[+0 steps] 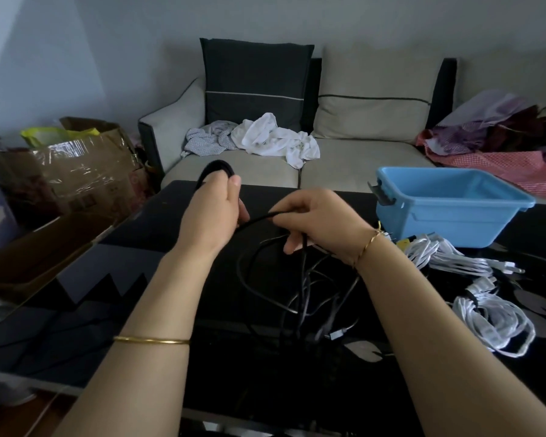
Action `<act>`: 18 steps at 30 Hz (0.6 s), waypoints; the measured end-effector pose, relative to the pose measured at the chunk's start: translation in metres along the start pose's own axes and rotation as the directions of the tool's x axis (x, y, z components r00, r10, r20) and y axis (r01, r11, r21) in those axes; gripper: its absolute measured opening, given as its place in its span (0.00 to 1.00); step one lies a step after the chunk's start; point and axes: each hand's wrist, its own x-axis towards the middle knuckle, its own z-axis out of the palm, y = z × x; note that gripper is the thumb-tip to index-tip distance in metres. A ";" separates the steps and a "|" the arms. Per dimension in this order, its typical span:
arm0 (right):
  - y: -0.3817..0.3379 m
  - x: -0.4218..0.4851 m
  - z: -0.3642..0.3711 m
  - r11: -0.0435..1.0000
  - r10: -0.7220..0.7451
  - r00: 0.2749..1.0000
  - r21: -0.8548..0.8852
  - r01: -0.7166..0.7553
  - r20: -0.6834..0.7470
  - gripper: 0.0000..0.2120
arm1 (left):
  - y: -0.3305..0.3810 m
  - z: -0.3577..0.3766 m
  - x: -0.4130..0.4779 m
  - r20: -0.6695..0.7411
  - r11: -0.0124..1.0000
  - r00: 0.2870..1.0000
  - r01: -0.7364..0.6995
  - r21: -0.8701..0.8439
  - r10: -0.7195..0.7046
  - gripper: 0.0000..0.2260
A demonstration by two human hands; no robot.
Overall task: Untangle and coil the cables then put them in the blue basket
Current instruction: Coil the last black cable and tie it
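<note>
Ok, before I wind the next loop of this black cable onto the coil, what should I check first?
1. Left hand grips the coiled black cable loops: ok.
2. Right hand pinches the free black strand that leads to the coil: ok.
3. Rest of the cable runs free: not ok, a black tangle lies on the dark glossy table under the right hand.
4. Blue plastic basket is upright and open-topped at the right: ok.
5. White cable bundles are clear of the black tangle: cannot tell, the right forearm hides where they meet.
</note>
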 end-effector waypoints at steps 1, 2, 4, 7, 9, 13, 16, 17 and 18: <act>0.000 -0.001 -0.001 0.999 0.013 1.000 0.053 -0.012 -0.017 0.04 | 0.001 0.000 -0.001 0.037 0.998 0.999 -0.009 0.059 0.007 0.14; -0.001 -0.001 -0.001 0.997 0.011 0.999 0.078 -0.008 -0.038 0.05 | 0.002 0.000 -0.002 0.081 0.995 0.997 -0.015 0.097 0.007 0.14; -0.001 0.002 -0.001 0.997 -0.027 0.994 0.073 0.035 -0.108 0.05 | 0.006 -0.003 -0.005 0.208 0.992 0.978 -0.012 0.125 -0.015 0.15; 0.001 0.006 -0.004 0.993 -0.116 0.965 -0.030 0.112 -0.236 0.04 | 0.015 -0.007 -0.012 0.498 0.982 0.857 0.181 -0.047 -0.134 0.15; 0.003 0.007 -0.008 0.983 -0.180 0.942 -0.036 0.177 -0.283 0.02 | 0.021 -0.013 -0.016 0.645 0.907 0.749 0.366 -0.207 -0.155 0.18; 0.011 0.008 -0.011 0.939 -0.172 0.935 0.235 0.251 -0.310 0.04 | 0.029 -0.025 -0.017 0.798 0.741 0.603 0.537 -0.403 -0.003 0.22; 0.018 0.011 -0.007 0.853 -0.148 0.950 0.451 0.263 -0.274 0.06 | 0.032 -0.027 -0.016 0.820 0.541 0.560 0.655 -0.527 0.120 0.19; 0.020 0.012 -0.005 0.829 -0.142 0.953 0.493 0.262 -0.267 0.06 | 0.033 -0.024 -0.016 0.819 0.467 0.555 0.691 -0.551 0.146 0.18; 0.022 0.012 -0.002 0.809 -0.134 0.955 0.527 0.261 -0.266 0.07 | 0.032 -0.021 -0.014 0.821 0.394 0.544 0.726 -0.564 0.173 0.18</act>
